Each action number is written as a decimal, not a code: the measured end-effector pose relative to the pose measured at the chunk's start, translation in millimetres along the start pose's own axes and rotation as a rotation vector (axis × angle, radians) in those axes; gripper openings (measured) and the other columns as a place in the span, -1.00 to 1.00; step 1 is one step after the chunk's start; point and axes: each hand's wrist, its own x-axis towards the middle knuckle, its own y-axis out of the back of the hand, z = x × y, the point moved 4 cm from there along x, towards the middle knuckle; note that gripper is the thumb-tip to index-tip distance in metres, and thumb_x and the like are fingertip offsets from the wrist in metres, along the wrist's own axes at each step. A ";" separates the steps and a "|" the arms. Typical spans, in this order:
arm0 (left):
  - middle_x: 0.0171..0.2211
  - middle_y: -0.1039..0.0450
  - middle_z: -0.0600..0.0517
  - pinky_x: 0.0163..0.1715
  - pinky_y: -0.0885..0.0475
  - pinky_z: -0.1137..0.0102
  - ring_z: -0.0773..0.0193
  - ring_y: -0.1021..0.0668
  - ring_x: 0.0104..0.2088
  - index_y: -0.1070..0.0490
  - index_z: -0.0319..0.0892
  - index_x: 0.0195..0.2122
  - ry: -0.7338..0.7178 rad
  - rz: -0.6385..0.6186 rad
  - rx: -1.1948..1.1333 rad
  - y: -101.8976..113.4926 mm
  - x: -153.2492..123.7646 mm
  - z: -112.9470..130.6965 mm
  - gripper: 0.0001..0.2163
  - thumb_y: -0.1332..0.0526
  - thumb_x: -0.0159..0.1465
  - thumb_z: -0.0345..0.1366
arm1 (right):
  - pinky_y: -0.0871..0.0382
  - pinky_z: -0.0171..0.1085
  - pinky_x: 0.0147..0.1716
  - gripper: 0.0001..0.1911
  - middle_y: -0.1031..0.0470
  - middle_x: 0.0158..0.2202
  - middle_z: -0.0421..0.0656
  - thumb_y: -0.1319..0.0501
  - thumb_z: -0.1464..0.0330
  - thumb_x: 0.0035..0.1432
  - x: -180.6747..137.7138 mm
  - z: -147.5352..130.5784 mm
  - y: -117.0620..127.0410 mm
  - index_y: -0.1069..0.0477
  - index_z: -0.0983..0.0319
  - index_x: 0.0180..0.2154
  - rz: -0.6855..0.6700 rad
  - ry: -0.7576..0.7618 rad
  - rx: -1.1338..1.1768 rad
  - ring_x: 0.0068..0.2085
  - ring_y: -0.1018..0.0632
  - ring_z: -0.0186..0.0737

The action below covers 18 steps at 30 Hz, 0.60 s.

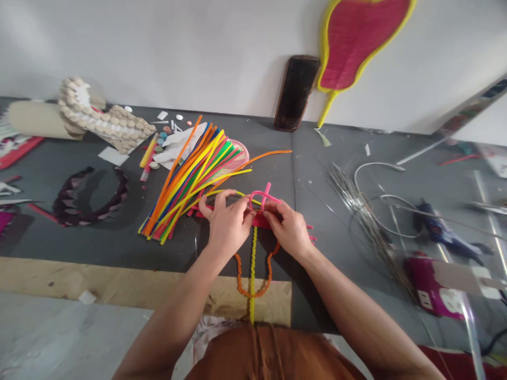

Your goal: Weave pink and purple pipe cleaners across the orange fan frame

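Observation:
Both my hands work close together at the table's middle, fingertips nearly touching. My left hand (228, 220) is closed, its thumb and index finger pinching one side of a bent pink pipe cleaner (268, 189). My right hand (290, 230) pinches its other side; the pink pipe cleaner curves into a small loop with one end sticking up. Below the fingertips lies a row of red-pink pipe cleaners (259, 219), partly hidden by my hands. From it a yellow twisted strand (253, 264) hangs toward me, and a wavy orange strand (239, 274) curves across it.
Left of my hands lies a bundle of coloured pipe cleaners (186, 184). A dark braided headband (65, 203) is farther left. A phone (297, 92) leans on the wall beside a red-and-yellow fan-shaped piece (356, 42). Wires (352, 195) and a blue glue gun (443, 229) lie right.

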 end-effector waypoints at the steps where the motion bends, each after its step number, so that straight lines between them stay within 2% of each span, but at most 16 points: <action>1: -0.15 -0.59 -0.14 0.22 0.19 -0.14 -0.01 -0.38 0.16 -0.50 -0.11 -0.04 -0.015 -0.005 0.002 0.3 -0.3 1.0 -0.77 -0.22 0.28 -0.29 | -0.43 -0.25 -0.20 -0.78 -0.62 -0.17 -0.14 -0.11 0.32 0.25 -0.4 0.3 0.0 -0.47 0.16 -0.12 0.000 -0.005 0.004 -0.20 -0.61 -0.16; 6: -0.30 -0.63 -0.07 0.20 0.28 -0.25 -0.08 -0.38 0.16 -0.47 -0.13 0.01 -0.097 0.021 -0.004 0.7 -1.6 6.5 -0.70 -0.20 0.32 -0.15 | -0.45 -0.26 -0.20 -0.77 -0.63 -0.18 -0.15 -0.08 0.35 0.26 -0.4 -0.5 1.1 -0.47 0.16 -0.12 0.003 0.069 0.026 -0.19 -0.62 -0.18; 11: -0.42 -0.62 0.02 0.19 0.25 -0.27 -0.02 -0.44 0.08 -0.53 -0.08 -0.16 -0.111 0.111 0.005 -1.1 -2.6 7.3 -0.80 -0.10 0.36 -0.32 | -0.48 -0.30 -0.21 -0.71 -0.64 -0.19 -0.19 -0.05 0.42 0.25 2.3 -5.9 4.1 -0.48 0.13 -0.09 -0.050 0.176 0.038 -0.20 -0.63 -0.23; 18: -0.39 -0.61 0.05 0.20 0.27 -0.24 -0.02 -0.42 0.09 -0.52 -0.06 -0.34 -0.103 0.123 -0.028 -1.1 -2.9 8.1 -0.84 -0.15 0.31 -0.29 | -0.46 -0.31 -0.22 -0.67 -0.62 -0.28 -0.17 -0.01 0.43 0.27 9.4 -16.4 12.0 -0.46 0.14 -0.04 -0.187 0.209 -0.096 -0.21 -0.63 -0.19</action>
